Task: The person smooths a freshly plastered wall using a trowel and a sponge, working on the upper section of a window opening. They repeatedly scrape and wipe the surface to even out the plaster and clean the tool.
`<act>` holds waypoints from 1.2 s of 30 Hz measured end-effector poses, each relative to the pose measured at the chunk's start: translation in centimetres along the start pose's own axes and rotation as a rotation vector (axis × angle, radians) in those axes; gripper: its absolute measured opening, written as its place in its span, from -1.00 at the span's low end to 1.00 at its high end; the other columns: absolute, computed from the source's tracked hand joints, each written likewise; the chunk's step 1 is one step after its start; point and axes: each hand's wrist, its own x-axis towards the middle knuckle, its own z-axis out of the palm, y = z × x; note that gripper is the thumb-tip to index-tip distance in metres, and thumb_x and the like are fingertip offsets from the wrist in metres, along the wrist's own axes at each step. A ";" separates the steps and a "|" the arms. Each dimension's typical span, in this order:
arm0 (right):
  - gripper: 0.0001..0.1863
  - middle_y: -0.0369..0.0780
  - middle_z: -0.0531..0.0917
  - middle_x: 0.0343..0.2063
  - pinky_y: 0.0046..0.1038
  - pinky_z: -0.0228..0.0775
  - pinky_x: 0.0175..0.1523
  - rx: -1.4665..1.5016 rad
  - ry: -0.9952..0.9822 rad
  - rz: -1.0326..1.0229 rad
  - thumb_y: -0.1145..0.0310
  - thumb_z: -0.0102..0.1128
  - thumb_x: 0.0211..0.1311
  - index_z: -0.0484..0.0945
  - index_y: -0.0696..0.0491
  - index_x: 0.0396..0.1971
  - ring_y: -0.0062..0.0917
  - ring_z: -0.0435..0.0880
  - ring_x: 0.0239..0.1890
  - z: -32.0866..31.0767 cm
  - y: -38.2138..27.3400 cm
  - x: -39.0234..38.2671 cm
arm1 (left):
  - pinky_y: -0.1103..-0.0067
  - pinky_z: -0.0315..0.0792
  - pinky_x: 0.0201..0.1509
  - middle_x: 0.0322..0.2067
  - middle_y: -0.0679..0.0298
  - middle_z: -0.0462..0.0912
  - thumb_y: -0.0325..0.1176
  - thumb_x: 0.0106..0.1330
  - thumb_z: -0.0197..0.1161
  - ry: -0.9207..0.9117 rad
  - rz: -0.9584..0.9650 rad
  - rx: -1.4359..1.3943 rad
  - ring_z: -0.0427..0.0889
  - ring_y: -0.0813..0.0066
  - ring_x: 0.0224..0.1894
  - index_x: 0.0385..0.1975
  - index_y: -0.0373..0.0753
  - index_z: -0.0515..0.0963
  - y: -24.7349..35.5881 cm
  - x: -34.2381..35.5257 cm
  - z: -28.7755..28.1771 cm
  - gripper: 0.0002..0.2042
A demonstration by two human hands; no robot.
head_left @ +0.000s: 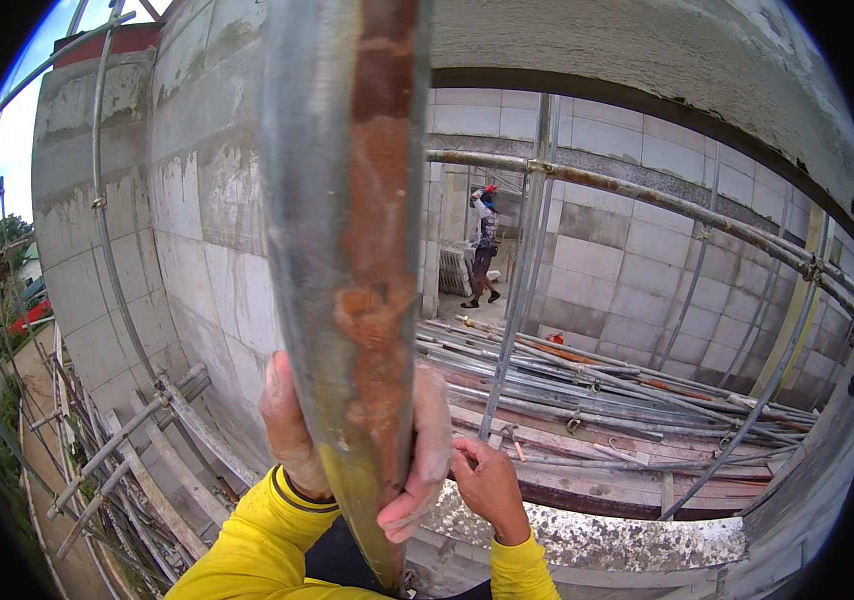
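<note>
Plainly, the left hand wraps a round, rust-streaked metal pipe

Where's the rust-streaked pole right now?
Head view: the rust-streaked pole runs nearly top to bottom just left of centre, close to the camera. The left hand wraps its lower part; the right hand is just to its right.

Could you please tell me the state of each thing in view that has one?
Metal pipe: upright, rust-streaked
Left hand: closed around the metal pipe
Right hand: fingers curled, grip unclear
Horizontal scaffold tube: rusty, clamped to uprights
Scaffold pipes: lying piled
Block wall: unpainted
</note>
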 end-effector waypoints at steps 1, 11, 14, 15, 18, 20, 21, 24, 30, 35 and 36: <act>-0.77 -0.19 0.76 -0.45 -0.44 0.49 -0.26 -0.015 -0.021 -0.059 0.28 0.30 0.42 0.71 0.10 -0.09 -0.53 0.67 -0.45 2.0 -2.3 0.4 | 0.40 0.56 -0.52 -0.58 0.02 0.60 0.69 0.15 -0.01 0.098 -0.057 -0.025 0.60 0.21 -0.63 -0.19 -0.53 0.50 0.4 -0.4 0.8 0.06; -0.76 -0.43 0.66 -0.42 -0.67 0.36 -0.28 0.433 0.010 0.525 0.31 0.32 0.48 0.66 0.14 -0.02 -0.83 0.51 -0.41 13.2 -1.4 0.2 | 0.41 0.54 -0.20 -0.28 0.01 0.66 0.06 0.46 0.23 -0.183 -0.044 0.351 0.68 0.19 -0.28 0.17 -0.44 0.42 1.5 0.7 -1.0 -0.39; -0.76 -0.41 0.66 -0.44 -0.67 0.34 -0.29 0.414 0.130 0.535 0.33 0.32 0.48 0.65 0.18 -0.03 -0.82 0.51 -0.43 13.1 -2.6 -0.1 | 0.25 0.60 -0.04 -0.14 -0.12 0.72 0.02 0.37 0.36 -0.120 0.054 0.436 0.72 -0.09 -0.13 0.17 -0.43 0.48 0.9 0.3 -0.1 -0.38; -0.77 -0.40 0.67 -0.43 -0.67 0.36 -0.29 0.391 0.124 0.569 0.34 0.32 0.48 0.65 0.18 -0.03 -0.81 0.53 -0.42 12.9 -3.7 0.4 | 0.23 0.60 -0.06 -0.16 -0.13 0.72 0.03 0.33 0.40 -0.092 0.097 0.462 0.72 -0.11 -0.14 0.17 -0.44 0.48 0.2 0.2 -0.1 -0.35; -0.77 -0.39 0.69 -0.42 -0.67 0.40 -0.27 0.342 0.175 0.603 0.36 0.34 0.46 0.67 0.17 -0.03 -0.81 0.56 -0.41 12.9 -4.0 0.6 | 0.17 0.59 -0.06 -0.15 -0.20 0.70 0.04 0.27 0.46 -0.119 -0.004 0.505 0.71 -0.19 -0.10 0.23 -0.44 0.43 1.2 0.2 -0.7 -0.27; -0.77 -0.37 0.72 -0.40 -0.67 0.43 -0.25 0.345 0.223 0.617 0.37 0.37 0.45 0.68 0.17 -0.02 -0.81 0.60 -0.38 12.6 -3.3 0.2 | 0.17 0.58 -0.05 -0.13 -0.23 0.69 0.02 0.30 0.44 -0.173 0.020 0.494 0.70 -0.19 -0.09 0.24 -0.44 0.42 1.7 0.1 -1.3 -0.29; -0.76 -0.36 0.73 -0.39 -0.67 0.45 -0.24 0.328 0.241 0.629 0.37 0.38 0.44 0.68 0.17 -0.02 -0.80 0.61 -0.38 12.5 -2.5 -0.1 | 0.17 0.58 -0.04 -0.12 -0.24 0.68 0.00 0.31 0.43 -0.201 0.036 0.489 0.70 -0.19 -0.09 0.25 -0.43 0.41 2.0 0.1 -1.7 -0.30; -0.72 -0.29 0.76 -0.38 -0.62 0.51 -0.24 0.316 0.170 0.609 0.33 0.35 0.46 0.64 0.18 0.02 -0.73 0.68 -0.38 12.0 -0.1 0.0 | 0.17 0.46 0.18 -0.09 -0.10 0.58 -0.08 0.45 0.25 -0.466 0.109 0.695 0.60 0.01 0.02 0.15 -0.38 0.48 0.3 -1.3 -7.0 -0.51; -0.57 -0.21 0.76 -0.33 -0.51 0.64 -0.23 -0.161 0.048 0.328 0.26 0.31 0.48 0.44 0.15 0.17 -0.53 0.79 -0.34 9.2 5.1 -3.8 | 0.14 0.38 0.28 -0.23 0.12 0.63 -0.21 0.40 0.23 -0.569 -0.198 1.601 0.67 0.14 0.00 -0.11 -0.31 0.61 0.9 -8.4 -22.1 -0.72; -0.84 -0.10 0.75 -0.44 -0.31 0.56 -0.23 -0.463 0.021 0.448 0.40 0.32 0.32 0.75 0.10 -0.17 -0.31 0.75 -0.38 10.9 -4.2 -0.1 | 0.14 0.59 -0.04 -0.24 0.01 0.75 -0.20 0.43 0.20 -0.727 -0.616 1.319 0.74 -0.02 -0.08 -0.20 -0.28 0.64 -1.6 -12.9 -28.5 -0.74; -0.83 -0.09 0.76 -0.41 -0.31 0.56 -0.21 -0.484 -0.003 0.369 0.40 0.32 0.31 0.75 0.09 -0.16 -0.29 0.75 -0.36 10.8 -3.8 -0.2 | 0.16 0.60 -0.06 -0.19 -0.02 0.75 -0.18 0.46 0.18 -0.742 -0.617 1.211 0.74 -0.04 -0.06 -0.17 -0.28 0.64 -1.9 -13.5 -29.3 -0.73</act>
